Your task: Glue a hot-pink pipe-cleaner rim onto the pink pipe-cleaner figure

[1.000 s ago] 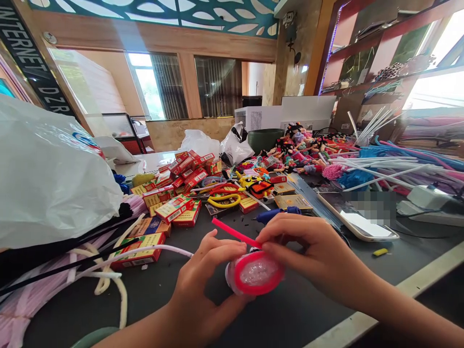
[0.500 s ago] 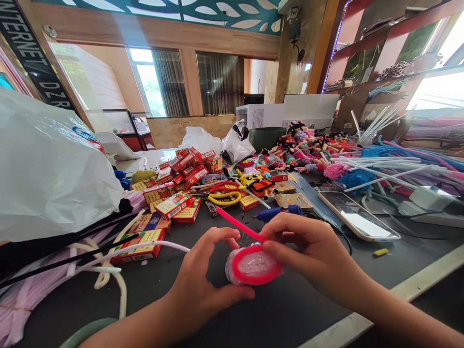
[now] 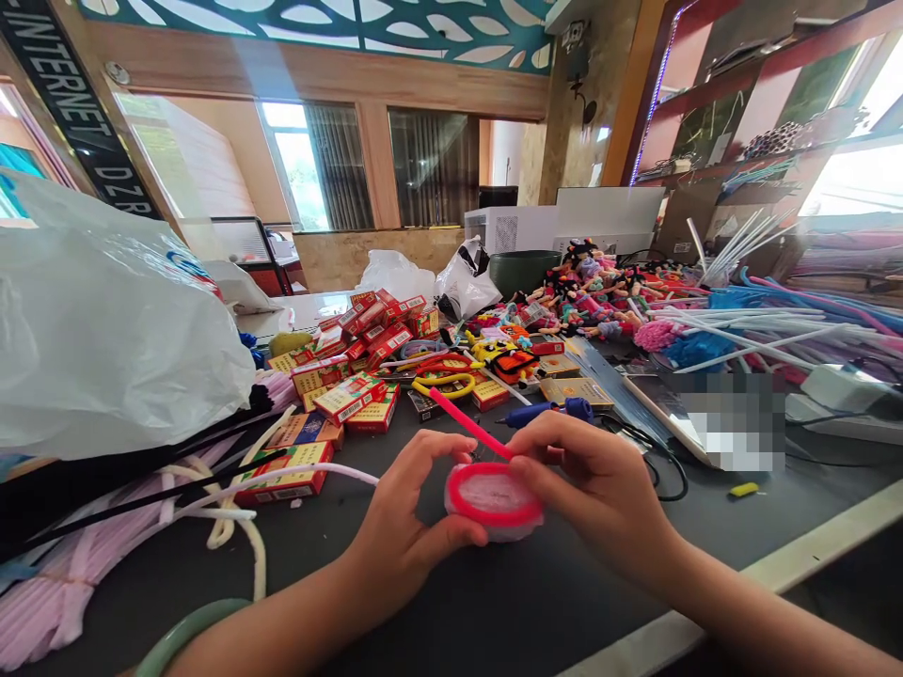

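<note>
My right hand pinches a hot-pink pipe cleaner between thumb and index finger. The pipe cleaner curves as an oval ring along the rim of a small round piece with a pale, translucent plastic-like covering. Its straight free end points up and left. My left hand curls round the left side of this piece, thumb on the lower edge and index finger behind the rim. What lies under the covering cannot be made out. A blue glue gun lies just beyond my right hand.
Red and yellow small boxes are piled at the left, near yellow-handled scissors or pliers. A white plastic bag bulges over pale pink pipe cleaners. Small dolls heap at the back. A phone lies right.
My left index finger and thumb have closed in on the round piece, which now tilts flatter. My right hand keeps its pinch on the pipe cleaner. The whole view has shifted slightly.
</note>
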Demonstrator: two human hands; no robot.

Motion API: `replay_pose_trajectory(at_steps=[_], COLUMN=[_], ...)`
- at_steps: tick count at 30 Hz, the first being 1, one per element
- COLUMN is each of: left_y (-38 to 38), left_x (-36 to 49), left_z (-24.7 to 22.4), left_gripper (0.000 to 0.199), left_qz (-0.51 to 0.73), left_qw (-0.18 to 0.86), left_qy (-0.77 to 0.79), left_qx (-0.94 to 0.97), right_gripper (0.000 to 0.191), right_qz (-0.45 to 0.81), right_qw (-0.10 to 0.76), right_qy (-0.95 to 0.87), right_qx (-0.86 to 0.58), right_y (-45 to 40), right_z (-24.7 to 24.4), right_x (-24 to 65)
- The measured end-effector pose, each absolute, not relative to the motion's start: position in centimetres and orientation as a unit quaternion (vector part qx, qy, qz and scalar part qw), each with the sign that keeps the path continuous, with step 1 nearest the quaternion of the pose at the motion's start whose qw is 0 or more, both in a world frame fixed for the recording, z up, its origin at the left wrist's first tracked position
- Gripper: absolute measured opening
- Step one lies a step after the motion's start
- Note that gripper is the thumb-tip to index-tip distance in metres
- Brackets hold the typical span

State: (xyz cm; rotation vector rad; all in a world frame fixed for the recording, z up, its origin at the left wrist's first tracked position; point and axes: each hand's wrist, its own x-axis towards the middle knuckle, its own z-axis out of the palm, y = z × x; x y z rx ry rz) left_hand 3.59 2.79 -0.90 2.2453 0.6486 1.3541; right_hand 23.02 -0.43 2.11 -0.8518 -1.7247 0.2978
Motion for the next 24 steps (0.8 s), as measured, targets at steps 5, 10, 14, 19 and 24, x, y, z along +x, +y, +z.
replay_pose_trajectory(at_steps=[5,10,14,19,24], left_y=[3.5,3.8,3.4,3.2,3.6], left_x=[3.3,3.2,3.6,4.3,4.9], left_z=[-0.6,-0.3,0.1,1.1,2.6], left_gripper=[0.046,0.046,0.049,0.043,0.030], left_qz=[0.495,0.490,0.488,0.478,0.481], left_qw=[0.170,0.129,0.131,0.182,0.256], left_qy=[0.227,0.216,0.226,0.238,0.285], left_qx=[0.821,0.835,0.833,0.825,0.788], right_gripper=[0.008,0.008,0.007,0.007,0.007], right_qz=[0.117,0.127,0.138,0.144,0.139], right_qw=[0.573,0.574,0.581,0.584,0.586], right_qy=[-0.729,-0.723,-0.715,-0.711,-0.712], right_qx=[-0.356,-0.364,-0.363,-0.364,-0.361], right_y=[-0.2,0.0,0.1,0.3,0.4], right_z=[1.9,1.8,1.6,1.3,1.3], right_x=[23.0,23.1,23.0,22.7,22.7])
